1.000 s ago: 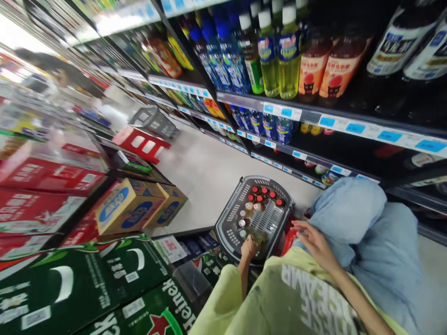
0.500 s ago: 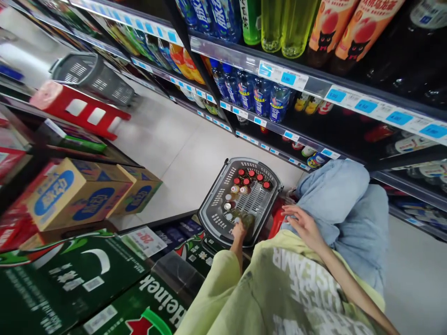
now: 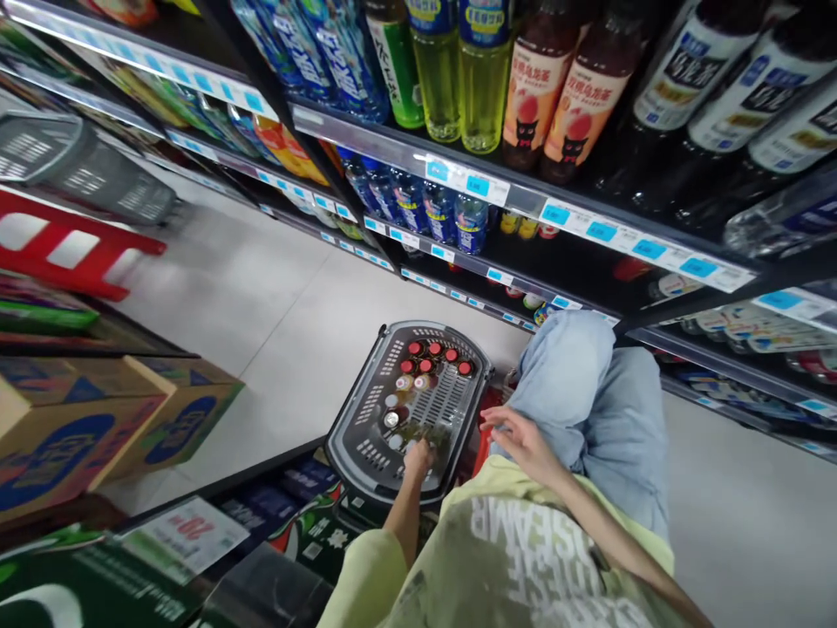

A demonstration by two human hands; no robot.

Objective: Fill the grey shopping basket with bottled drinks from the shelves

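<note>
My left hand [image 3: 418,455] is down inside the grey shopping basket [image 3: 340,436], its fingers closed around the top of a greenish bottle [image 3: 430,433], partly hidden and blurred. Red-capped bottles [image 3: 425,365] stand upright at the basket's far end, with pink-and-white-capped bottles [image 3: 413,383] nearer. Several white-capped bottles [image 3: 391,419] line the left side, close to my left hand. My right hand [image 3: 521,440] hovers beside my bent knee, fingers loosely apart, holding nothing.
Drink shelves [image 3: 418,161] with bottles run along the far and right side. Cartons [image 3: 176,427] and green beer boxes [image 3: 98,580] are stacked at the left. Another grey basket [image 3: 85,166] and a red plastic rack [image 3: 65,244] stand farther left on the pale floor [image 3: 281,296].
The view has shifted, so basket and hands appear farther left and lower. Inside the basket, the greenish bottle goes from tilted beside my left hand to more upright beneath it. My right hand stays empty.
</note>
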